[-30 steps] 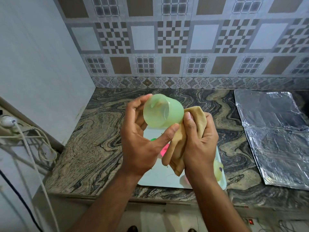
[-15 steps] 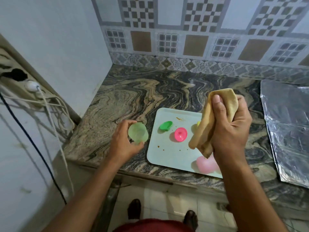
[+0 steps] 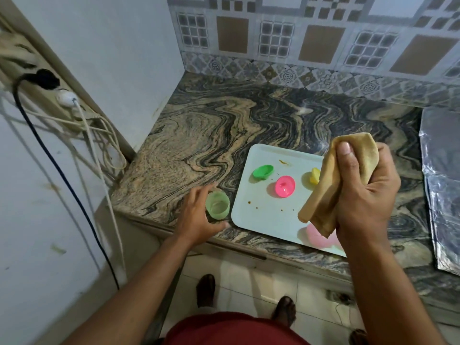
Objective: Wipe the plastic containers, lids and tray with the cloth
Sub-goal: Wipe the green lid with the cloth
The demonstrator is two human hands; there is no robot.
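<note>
While your left hand point(image 3: 196, 217) sits at the counter's point(image 3: 199, 135) front edge, its fingers are spread loosely round the pale green container point(image 3: 217, 204), thumb at the near side and fingertips at the far side; whether they touch the wall I cannot tell. The container stands upright, mouth up, on the stone just beside the tray's point(image 3: 263, 215) left edge, not on it. Your right hand point(image 3: 363, 192) is up above the tray's right part, fingers clamped on the bunched tan cloth point(image 3: 331, 185), thumb pressed on its top and a loose tail hanging toward the tray's front edge.

Here's the relation that matters: everything yet to be wiped looks to lie to the right of that left hand. The green lid point(image 3: 262, 172) is nearest it, toward the tray's back left; the pink lid point(image 3: 285, 186) sits just beside that, nearer the middle. A yellow piece point(image 3: 314, 176) peeks out behind the cloth, and a pink container point(image 3: 317, 236) lies at the front edge, partly hidden under the cloth and your wrist. My read: the left hand is the free one and the closer one, so a short reach rightward over the tray's edge gets you the green lid. Brown specks still dot the tray.
</note>
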